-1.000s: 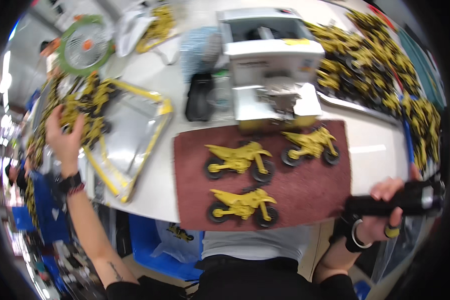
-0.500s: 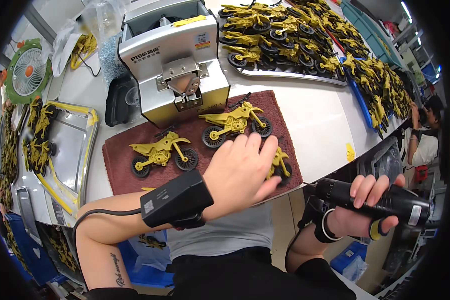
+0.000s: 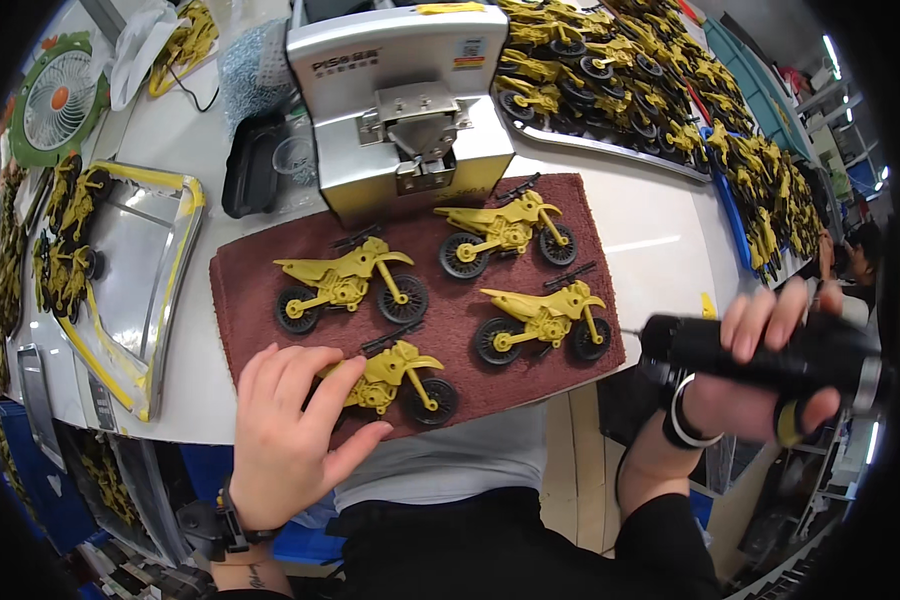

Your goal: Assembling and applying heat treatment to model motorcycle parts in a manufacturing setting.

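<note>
Four fingers and the thumb of my left hand (image 3: 295,430) are spread over the rear of a yellow toy motorcycle (image 3: 395,380) with black wheels, at the near left of a brown towel (image 3: 255,290). The fingertips seem to touch it, and its rear wheel is hidden. My right hand (image 3: 760,350) is wrapped round a black electric screwdriver (image 3: 695,345) beyond the towel's right edge, its thin bit pointing left. Closest to that bit lies another toy motorcycle (image 3: 545,325). Further back on the towel lie a left toy motorcycle (image 3: 345,285) and a right one (image 3: 510,230).
A silver screw-feeding machine (image 3: 405,110) stands behind the towel. Trays heaped with toy motorcycles (image 3: 610,150) fill the back right. A yellow-taped frame (image 3: 135,290), a green fan (image 3: 60,100) and a black tray (image 3: 250,165) are at left. Another person (image 3: 860,250) is at far right.
My left hand has moved left and nearer, from the right-hand toys to the near-left one. My right hand has shifted up and right with the screwdriver. The view has shifted too.
</note>
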A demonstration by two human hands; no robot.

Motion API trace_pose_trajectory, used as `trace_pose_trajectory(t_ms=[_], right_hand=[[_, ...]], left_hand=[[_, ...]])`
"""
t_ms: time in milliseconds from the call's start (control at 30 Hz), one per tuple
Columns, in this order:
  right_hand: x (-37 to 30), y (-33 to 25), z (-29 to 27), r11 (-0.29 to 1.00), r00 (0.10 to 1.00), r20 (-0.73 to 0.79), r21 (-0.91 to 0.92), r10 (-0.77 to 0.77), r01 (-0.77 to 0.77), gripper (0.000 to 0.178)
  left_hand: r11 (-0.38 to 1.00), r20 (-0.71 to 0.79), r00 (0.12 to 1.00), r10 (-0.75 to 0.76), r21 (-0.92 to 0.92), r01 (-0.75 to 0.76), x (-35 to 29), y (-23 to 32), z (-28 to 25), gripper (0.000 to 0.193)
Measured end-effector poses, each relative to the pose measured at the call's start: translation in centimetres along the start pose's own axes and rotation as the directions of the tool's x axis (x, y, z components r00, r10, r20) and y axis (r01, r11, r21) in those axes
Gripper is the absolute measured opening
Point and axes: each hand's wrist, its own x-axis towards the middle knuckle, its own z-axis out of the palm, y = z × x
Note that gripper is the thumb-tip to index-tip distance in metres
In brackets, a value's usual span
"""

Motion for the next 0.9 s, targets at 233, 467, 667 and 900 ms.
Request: trace_pose_trajectory(t_ms=[233,467,667,900], right_hand=[[8.1,3.0,5.6,0.949,0.919,0.241,-0.040,0.312,-0.312,0.080],[12.5,7.1,10.2,0.983,0.949,0.269,0.035,0.163,-0.179,0.062],[12.0,9.2,12.4,0.995,0.974,0.209,0.027,0.086,-0.093,0.055],[11.1,11.6,13.4,0.997,0.984,0.160,0.007,0.080,-0.083,0.050]], left_hand=[[0.986,-0.173,0.981,-0.087,-0.153,0.060,-0.8,-0.5,1.9,0.049],[0.961,-0.236,0.965,-0.115,-0.272,0.048,-0.6,-1.3,3.4,0.047],[0.958,-0.268,0.960,-0.084,-0.287,0.004,-0.8,-1.8,3.8,0.045],[0.946,-0.215,0.971,-0.100,-0.323,0.026,-1.0,-2.1,3.5,0.044]])
